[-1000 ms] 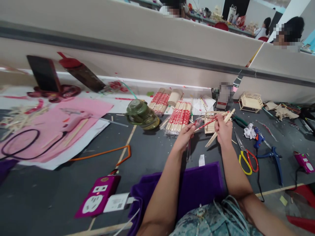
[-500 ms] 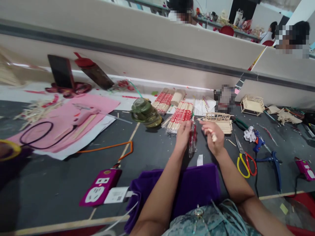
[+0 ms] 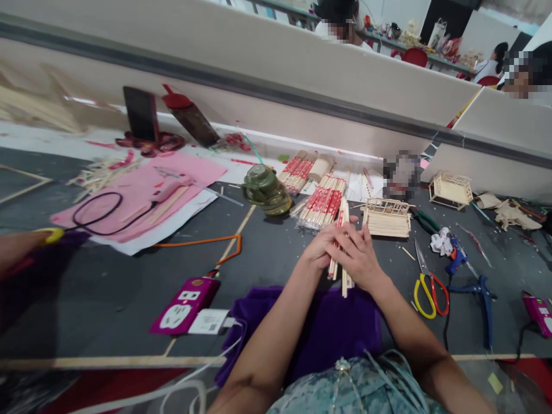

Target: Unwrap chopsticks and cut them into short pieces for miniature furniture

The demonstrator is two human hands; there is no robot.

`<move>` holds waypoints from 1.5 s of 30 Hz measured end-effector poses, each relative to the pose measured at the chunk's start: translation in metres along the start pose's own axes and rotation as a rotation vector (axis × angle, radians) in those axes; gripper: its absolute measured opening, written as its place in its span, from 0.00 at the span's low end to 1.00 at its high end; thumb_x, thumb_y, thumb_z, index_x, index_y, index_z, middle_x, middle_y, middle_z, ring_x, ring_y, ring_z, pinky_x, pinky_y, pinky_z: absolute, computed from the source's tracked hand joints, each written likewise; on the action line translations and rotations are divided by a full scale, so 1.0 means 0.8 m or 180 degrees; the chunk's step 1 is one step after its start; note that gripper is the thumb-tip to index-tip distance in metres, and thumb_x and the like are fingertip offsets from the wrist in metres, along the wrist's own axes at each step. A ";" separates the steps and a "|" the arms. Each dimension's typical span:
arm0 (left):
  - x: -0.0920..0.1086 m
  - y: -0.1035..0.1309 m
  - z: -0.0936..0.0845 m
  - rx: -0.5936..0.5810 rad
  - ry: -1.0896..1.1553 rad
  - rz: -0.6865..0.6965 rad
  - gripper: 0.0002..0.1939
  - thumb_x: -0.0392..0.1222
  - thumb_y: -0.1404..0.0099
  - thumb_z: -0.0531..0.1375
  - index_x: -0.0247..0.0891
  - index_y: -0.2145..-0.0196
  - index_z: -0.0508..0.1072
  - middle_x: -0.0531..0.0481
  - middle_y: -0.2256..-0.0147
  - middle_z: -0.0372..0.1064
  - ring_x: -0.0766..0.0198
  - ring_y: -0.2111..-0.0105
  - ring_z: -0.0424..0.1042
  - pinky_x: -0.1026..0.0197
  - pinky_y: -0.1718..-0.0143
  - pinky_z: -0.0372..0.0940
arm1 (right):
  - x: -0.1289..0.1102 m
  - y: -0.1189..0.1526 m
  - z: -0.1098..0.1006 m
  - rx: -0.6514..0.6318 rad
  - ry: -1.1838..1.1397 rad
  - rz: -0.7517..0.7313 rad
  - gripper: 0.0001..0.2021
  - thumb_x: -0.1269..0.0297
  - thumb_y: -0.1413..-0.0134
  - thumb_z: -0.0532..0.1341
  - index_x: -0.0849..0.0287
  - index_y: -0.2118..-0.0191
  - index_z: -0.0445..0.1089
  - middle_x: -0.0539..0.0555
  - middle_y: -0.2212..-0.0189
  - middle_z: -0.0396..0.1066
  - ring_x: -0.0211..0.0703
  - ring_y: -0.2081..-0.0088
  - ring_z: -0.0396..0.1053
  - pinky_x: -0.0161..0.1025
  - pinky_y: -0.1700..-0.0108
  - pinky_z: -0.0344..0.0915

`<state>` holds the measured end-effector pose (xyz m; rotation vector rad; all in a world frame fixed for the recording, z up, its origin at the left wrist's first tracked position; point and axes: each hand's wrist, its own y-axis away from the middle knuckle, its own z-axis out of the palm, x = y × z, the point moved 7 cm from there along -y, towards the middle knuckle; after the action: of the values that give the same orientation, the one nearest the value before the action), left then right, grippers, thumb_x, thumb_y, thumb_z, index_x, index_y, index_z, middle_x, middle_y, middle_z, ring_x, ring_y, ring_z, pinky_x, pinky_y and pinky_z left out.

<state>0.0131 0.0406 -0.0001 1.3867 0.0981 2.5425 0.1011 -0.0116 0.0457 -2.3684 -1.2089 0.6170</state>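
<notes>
Both my hands meet just in front of my body, over the near edge of the table mat. My left hand (image 3: 319,246) is closed around wooden chopsticks (image 3: 347,282), some in a red-printed clear wrapper. Over the same bunch lies my right hand (image 3: 359,256), its fingers curled round it and overlapping the left fingers. The lower stick ends poke out below the palms, while the middle of the bunch is hidden. Right behind the hands lies a bundle of packed chopsticks (image 3: 322,202) with red print. A small stick-built model (image 3: 387,224) stands just beyond my right hand.
A green-lidded jar (image 3: 266,192) stands left of the bundle. Scissors (image 3: 426,287), a blue glue gun (image 3: 456,256) and blue pliers (image 3: 483,305) lie to the right. Purple power strip (image 3: 185,307) sits front left. Another person's arm (image 3: 19,253) reaches in at the left edge.
My right hand has moved left and closed over the bunch beside my left hand. Wooden stick ends now show below the hands, where the clear wrapper hung before. The view has shifted slightly.
</notes>
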 end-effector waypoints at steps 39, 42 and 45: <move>-0.093 -0.039 0.052 -0.0846 -0.1488 0.0277 0.14 0.45 0.55 0.74 0.37 0.73 0.77 0.48 0.73 0.74 0.58 0.67 0.72 0.58 0.61 0.70 | 0.095 0.008 -0.039 -0.0740 -0.3836 0.1700 0.24 0.37 0.49 0.64 0.57 0.72 0.73 0.53 0.71 0.76 0.48 0.56 0.76 0.46 0.48 0.68; -0.094 -0.038 0.057 -0.1006 -0.1410 0.0231 0.14 0.44 0.54 0.74 0.36 0.72 0.77 0.48 0.74 0.74 0.58 0.67 0.73 0.58 0.61 0.70 | 0.102 0.011 -0.039 -0.0557 -0.3774 0.1917 0.25 0.36 0.47 0.62 0.57 0.71 0.73 0.53 0.71 0.76 0.48 0.58 0.76 0.44 0.54 0.71; -0.095 -0.036 0.059 -0.1115 -0.1369 0.0177 0.13 0.44 0.53 0.73 0.37 0.71 0.78 0.49 0.75 0.73 0.58 0.67 0.73 0.58 0.61 0.70 | 0.104 0.014 -0.037 -0.0409 -0.3769 0.1886 0.24 0.38 0.47 0.63 0.58 0.71 0.73 0.53 0.72 0.75 0.45 0.60 0.76 0.39 0.57 0.71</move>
<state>0.0969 0.0470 -0.0418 1.7538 -0.4435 2.1040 0.1686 0.0468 0.0471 -2.4312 -0.8361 2.4062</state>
